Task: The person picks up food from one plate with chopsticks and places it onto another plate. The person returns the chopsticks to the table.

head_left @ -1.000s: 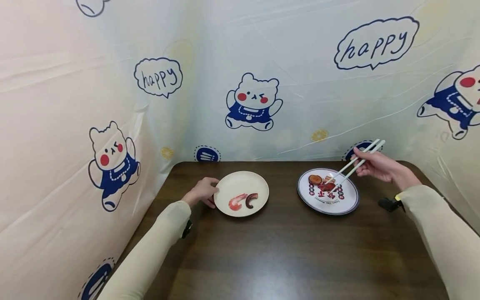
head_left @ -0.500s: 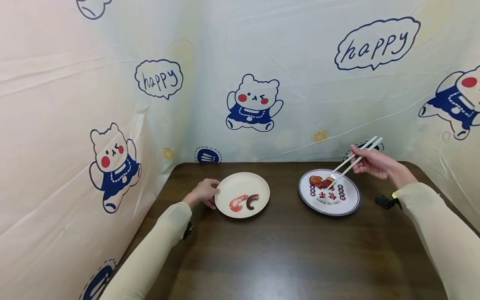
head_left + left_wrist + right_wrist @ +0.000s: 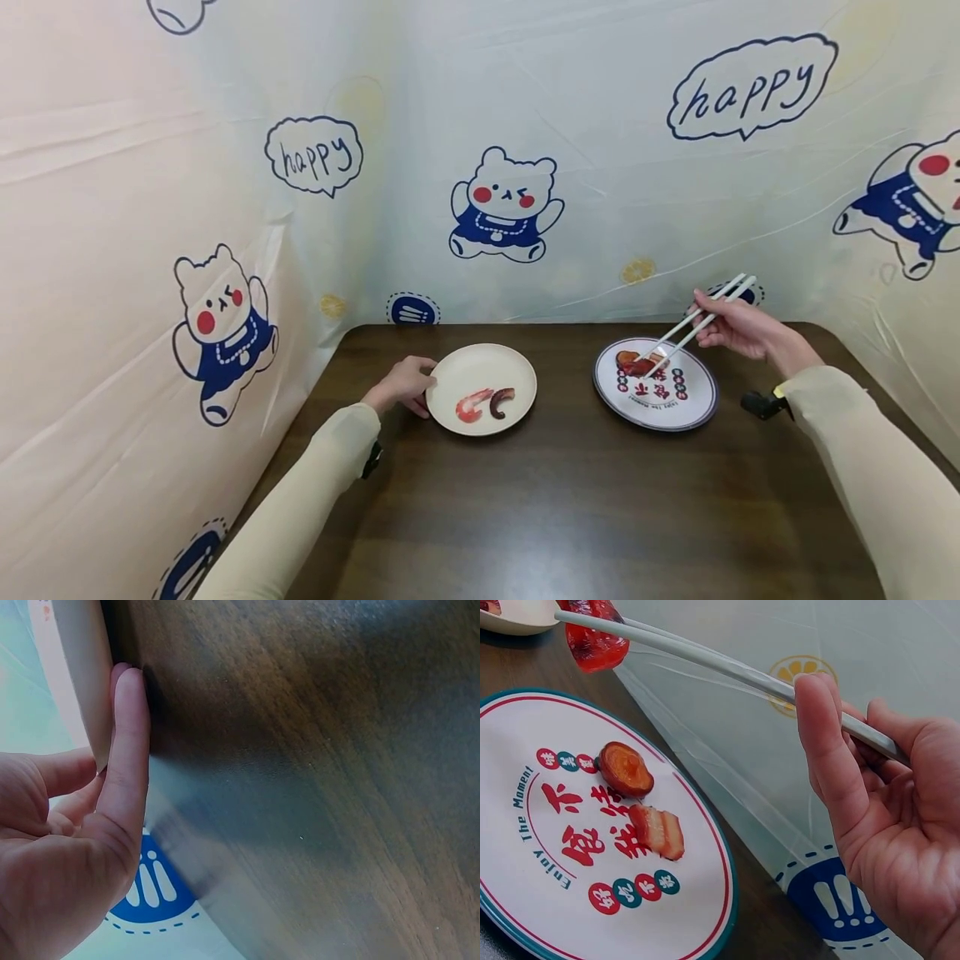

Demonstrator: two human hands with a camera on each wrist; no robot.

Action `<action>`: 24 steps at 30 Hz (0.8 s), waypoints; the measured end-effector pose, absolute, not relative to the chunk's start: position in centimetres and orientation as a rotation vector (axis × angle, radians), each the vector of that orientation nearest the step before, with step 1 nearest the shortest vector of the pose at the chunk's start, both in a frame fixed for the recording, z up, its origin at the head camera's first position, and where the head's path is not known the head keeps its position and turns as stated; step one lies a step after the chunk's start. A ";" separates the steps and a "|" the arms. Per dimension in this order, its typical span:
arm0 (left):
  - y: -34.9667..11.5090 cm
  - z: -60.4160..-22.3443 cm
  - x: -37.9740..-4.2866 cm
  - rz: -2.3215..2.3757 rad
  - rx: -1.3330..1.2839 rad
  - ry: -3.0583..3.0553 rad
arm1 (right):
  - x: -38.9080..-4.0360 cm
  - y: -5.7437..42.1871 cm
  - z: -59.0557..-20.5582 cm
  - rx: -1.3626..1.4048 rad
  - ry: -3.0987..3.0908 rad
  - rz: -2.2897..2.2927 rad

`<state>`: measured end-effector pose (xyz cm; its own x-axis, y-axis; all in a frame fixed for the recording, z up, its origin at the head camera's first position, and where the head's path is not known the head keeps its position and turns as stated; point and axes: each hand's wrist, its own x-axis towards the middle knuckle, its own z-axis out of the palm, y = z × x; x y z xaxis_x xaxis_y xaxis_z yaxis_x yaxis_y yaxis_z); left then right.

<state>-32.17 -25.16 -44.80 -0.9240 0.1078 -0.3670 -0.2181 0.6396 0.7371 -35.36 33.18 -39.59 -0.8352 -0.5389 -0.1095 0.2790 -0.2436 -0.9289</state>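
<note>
My left hand [image 3: 406,384] grips the left rim of a cream plate [image 3: 480,358], with fingers and thumb on either side of its edge in the left wrist view. On that plate lie a pink shrimp [image 3: 469,410] and a dark curled tentacle piece [image 3: 496,407]. My right hand [image 3: 738,327] holds a pair of pale green chopsticks [image 3: 705,662]. Between their tips hangs a glossy red piece of food [image 3: 596,646], raised above the blue-rimmed white plate [image 3: 693,404]. A brown round mushroom-like slice [image 3: 625,769] and a layered pork belly slice [image 3: 658,832] lie on this printed plate.
Both plates stand near the back of a dark wooden table [image 3: 570,500]. A pale cloth [image 3: 600,183] with cartoon bears hangs around the table's back and sides. Table surface lies between the two plates.
The chopsticks have pinched the red piece and lifted it, shifting left over the plate with my right hand. My left hand stays at the cream plate's rim.
</note>
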 end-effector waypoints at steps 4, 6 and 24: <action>-25.3 -45.4 -32.1 1.210 -0.092 2.464 | -35.3 32.9 -40.1 -0.308 1.526 -2.103; -25.3 -45.6 -32.0 1.211 -0.096 2.460 | -35.4 32.7 -40.2 -0.301 1.537 -2.104; -25.2 -44.9 -32.6 1.188 -0.107 2.474 | -35.9 31.1 -40.0 -0.219 1.530 -2.171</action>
